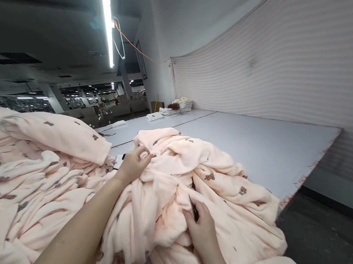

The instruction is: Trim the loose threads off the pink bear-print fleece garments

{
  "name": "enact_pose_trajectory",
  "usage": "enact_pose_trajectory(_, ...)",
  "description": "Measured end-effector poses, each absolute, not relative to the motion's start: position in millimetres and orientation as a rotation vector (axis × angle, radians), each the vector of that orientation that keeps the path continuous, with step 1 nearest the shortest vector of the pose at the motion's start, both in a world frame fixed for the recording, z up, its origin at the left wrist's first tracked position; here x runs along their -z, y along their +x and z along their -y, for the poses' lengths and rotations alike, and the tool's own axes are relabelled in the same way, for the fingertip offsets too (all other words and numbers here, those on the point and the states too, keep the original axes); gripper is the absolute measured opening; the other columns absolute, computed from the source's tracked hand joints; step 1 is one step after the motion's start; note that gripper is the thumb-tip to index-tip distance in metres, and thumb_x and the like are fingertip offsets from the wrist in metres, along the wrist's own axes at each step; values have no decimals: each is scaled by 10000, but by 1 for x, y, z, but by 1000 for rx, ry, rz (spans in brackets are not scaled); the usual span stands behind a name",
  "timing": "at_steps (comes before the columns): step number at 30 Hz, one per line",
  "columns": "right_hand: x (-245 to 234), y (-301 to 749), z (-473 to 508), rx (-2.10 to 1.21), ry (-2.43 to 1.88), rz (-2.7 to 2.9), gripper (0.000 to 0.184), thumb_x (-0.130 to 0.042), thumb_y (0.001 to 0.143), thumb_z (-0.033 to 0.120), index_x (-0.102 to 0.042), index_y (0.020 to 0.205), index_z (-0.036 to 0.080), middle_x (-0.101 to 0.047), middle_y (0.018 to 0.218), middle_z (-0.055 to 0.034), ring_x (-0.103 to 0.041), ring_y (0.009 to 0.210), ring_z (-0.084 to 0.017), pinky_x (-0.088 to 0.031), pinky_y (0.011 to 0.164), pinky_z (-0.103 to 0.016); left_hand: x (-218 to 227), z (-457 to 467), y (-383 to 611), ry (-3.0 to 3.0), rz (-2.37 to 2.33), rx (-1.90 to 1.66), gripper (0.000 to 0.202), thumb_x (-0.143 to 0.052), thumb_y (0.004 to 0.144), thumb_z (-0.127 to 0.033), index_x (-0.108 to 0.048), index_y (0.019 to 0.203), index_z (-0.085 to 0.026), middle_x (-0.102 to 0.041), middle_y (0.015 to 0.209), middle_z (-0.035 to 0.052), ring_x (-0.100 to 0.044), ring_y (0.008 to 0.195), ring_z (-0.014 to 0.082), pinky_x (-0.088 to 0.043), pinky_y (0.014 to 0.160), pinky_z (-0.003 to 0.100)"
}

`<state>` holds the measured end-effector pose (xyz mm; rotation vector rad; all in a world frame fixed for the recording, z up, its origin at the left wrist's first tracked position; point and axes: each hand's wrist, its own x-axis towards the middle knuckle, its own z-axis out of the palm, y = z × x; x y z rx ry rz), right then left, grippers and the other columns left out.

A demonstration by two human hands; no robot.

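Note:
A crumpled pale pink fleece blanket with small brown bear prints [203, 176] lies heaped on a big white work table [265, 140]. My left hand [134, 163] reaches across and pinches a fold near the heap's top. My right hand [201, 228] presses into the near side of the heap with its fingers closed round a small dark tool [194, 209], most of it hidden, and a fold of the fabric.
A larger pile of the same pink fabric [20, 183] fills the left. Stacks of folded white cloth [175, 106] sit at the table's far end. A striped cloth wall [287, 70] hangs on the right, and the table's right edge drops to a dark floor [329, 232].

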<state>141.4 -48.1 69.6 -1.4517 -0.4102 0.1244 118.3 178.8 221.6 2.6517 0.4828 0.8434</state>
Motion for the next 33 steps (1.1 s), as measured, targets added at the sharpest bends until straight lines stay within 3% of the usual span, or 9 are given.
enact_pose_trajectory(6,-81,156,71,-482,-1151,330,368,-639,794,502,-665,922,158,-643,584,-26,-618,570,-198,-508,528,-300,-178,-222,112,2729,-605,-922,169,-494,834,-325,-535,736,-194,-416,479,-83,-451,470,123,-330,530,234)
enact_pose_trajectory(11,-91,158,80,-446,-1135,363,275,-750,726,420,-617,817,197,-614,710,11,-597,716,-161,-524,657,-259,-161,-199,80,2820,-523,-925,226,-394,892,-347,-554,865,-190,-532,560,-25,-548,550,166,-369,565,249)
enact_pose_trajectory(16,-83,140,87,-683,-1026,244,368,-785,663,429,-543,856,229,-550,727,52,-531,559,-105,-432,426,-182,-161,-113,44,2916,-313,-778,312,-458,863,-411,-584,1041,-187,-661,885,82,-617,805,243,-441,708,327)
enact_pose_trajectory(19,-82,129,94,-654,-960,233,374,-780,664,452,-584,874,212,-568,670,40,-543,555,-97,-457,514,-198,-141,-58,32,2947,-2,-743,712,-569,761,-505,-372,1376,-205,-613,1192,129,-567,1069,318,-378,960,458)
enact_pose_trajectory(22,-82,133,107,-628,-1025,330,387,-742,697,495,-617,895,188,-600,630,14,-492,487,-82,-420,483,-193,-128,-40,33,2891,38,-837,504,-567,743,-343,-518,1238,-257,-680,1060,63,-583,1068,316,-183,1086,568)
enact_pose_trajectory(26,-76,156,133,-448,-1278,308,461,-631,779,568,-599,1035,187,-687,723,-24,-353,347,-34,-287,362,-175,-133,-59,35,2785,-367,-987,349,-430,773,-138,-581,1076,-221,-668,1074,69,-595,1041,255,-373,1020,477)
enact_pose_trajectory(28,-70,167,140,-445,-1373,347,473,-602,789,584,-619,1061,197,-709,851,-56,-469,383,-61,-332,377,-185,-125,-61,38,2925,-255,-1147,412,-421,776,-126,-574,1148,-212,-607,1242,111,-511,1192,298,-366,1027,507)
enact_pose_trajectory(30,-63,176,139,-528,-1454,437,464,-592,792,575,-652,1066,206,-704,841,-59,-607,534,-137,-392,411,-192,-102,-53,47,3078,25,-1233,420,-439,797,-138,-583,1177,-245,-569,1334,95,-393,1318,322,-182,1109,601)
enact_pose_trajectory(33,-56,190,131,-693,-1556,558,442,-562,821,538,-656,1118,224,-683,696,-29,-594,528,-139,-381,386,-172,-58,-45,76,2968,4,-1490,235,-445,856,-147,-652,910,-244,-707,1139,73,-513,1221,278,-72,1116,661)
